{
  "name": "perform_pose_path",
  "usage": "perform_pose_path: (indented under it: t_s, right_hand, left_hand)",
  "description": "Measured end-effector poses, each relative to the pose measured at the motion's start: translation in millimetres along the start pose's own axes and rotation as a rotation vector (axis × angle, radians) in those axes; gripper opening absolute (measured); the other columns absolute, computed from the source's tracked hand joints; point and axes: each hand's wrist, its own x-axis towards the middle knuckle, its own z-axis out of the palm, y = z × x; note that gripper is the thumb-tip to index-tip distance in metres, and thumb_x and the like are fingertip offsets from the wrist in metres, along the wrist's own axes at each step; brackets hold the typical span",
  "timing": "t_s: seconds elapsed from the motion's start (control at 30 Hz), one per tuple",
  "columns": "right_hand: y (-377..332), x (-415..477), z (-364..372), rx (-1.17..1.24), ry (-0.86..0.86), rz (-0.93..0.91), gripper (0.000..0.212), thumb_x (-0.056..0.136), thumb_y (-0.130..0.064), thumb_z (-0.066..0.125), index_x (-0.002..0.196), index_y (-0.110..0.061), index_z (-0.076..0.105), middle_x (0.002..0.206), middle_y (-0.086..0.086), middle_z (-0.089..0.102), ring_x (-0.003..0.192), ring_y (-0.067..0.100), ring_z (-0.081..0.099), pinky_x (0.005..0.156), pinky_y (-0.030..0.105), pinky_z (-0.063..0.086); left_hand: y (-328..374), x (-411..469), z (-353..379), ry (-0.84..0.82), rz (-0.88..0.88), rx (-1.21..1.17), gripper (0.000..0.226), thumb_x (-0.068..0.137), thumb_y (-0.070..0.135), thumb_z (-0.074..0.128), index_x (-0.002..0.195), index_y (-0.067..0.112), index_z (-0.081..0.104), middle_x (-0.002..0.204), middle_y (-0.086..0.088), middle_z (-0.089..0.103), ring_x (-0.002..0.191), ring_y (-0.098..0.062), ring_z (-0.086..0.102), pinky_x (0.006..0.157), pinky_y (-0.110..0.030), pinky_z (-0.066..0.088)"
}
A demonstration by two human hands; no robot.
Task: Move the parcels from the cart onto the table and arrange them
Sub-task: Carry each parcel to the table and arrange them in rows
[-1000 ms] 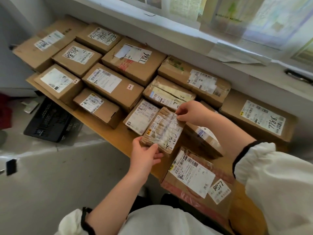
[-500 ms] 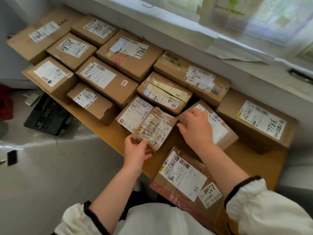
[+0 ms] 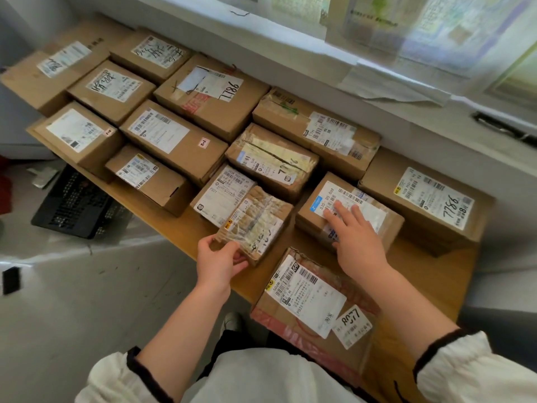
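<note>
The wooden table (image 3: pixel 430 274) stood below a window ledge (image 3: pixel 290 50), above a grey floor with a black keyboard (image 3: pixel 75 205) on it. The taped parcel (image 3: pixel 255 225) lay near the front edge, its near end gripped by the left hand (image 3: pixel 218 263). The right hand (image 3: pixel 357 237) rested, fingers straight, on the labelled parcel (image 3: pixel 319 199) just beside it.

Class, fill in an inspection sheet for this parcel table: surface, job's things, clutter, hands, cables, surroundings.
Surface: wooden table, mostly covered.
Job's things: cardboard parcels in rows, labels up; taped parcel at the front edge; labelled parcel to its right.
Clutter: nothing seen.
Hands: left hand grips the taped parcel's near corner; right hand lies flat on the labelled parcel.
Cables: nothing seen.
Surroundings: black keyboard below the table's left; window ledge behind.
</note>
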Motion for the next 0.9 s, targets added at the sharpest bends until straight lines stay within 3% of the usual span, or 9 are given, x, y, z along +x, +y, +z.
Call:
perform_pose_path:
  t_s: [0.27, 0.47, 0.9]
  right_hand:
    - [12, -7, -1, 0.013, 0.0, -0.049, 0.077, 0.091, -0.008, 0.057, 0.149, -0.036, 0.015, 0.16, -0.008, 0.004, 0.147, 0.022, -0.003, 0.117, 0.043, 0.012]
    - [9, -7, 1, 0.001, 0.011, -0.061, 0.077, 0.093, -0.007, 0.054, 0.15, -0.034, 0.01, 0.16, -0.006, 0.0, 0.146, 0.025, -0.005, 0.116, 0.042, 0.008]
    - [-6, 10, 4, 0.03, 0.009, -0.098, 0.081, 0.09, -0.001, 0.053, 0.15, -0.031, 0.008, 0.16, -0.003, -0.003, 0.146, 0.029, -0.005, 0.115, 0.043, 0.005]
  left_hand:
    - [0, -4, 14, -0.034, 0.007, -0.07, 0.042, 0.088, 0.007, 0.063, 0.116, 0.024, 0.037, 0.099, -0.015, 0.064, 0.081, -0.021, 0.068, 0.053, -0.024, 0.055]
    - [0, -1, 19, -0.033, 0.024, -0.071, 0.052, 0.089, 0.009, 0.063, 0.132, 0.02, 0.037, 0.098, -0.012, 0.065, 0.083, -0.019, 0.068, 0.058, -0.025, 0.056]
    - [0, 0, 15, -0.082, 0.001, -0.048, 0.058, 0.089, 0.011, 0.063, 0.137, 0.021, 0.033, 0.102, -0.015, 0.065, 0.087, -0.024, 0.068, 0.065, -0.031, 0.056]
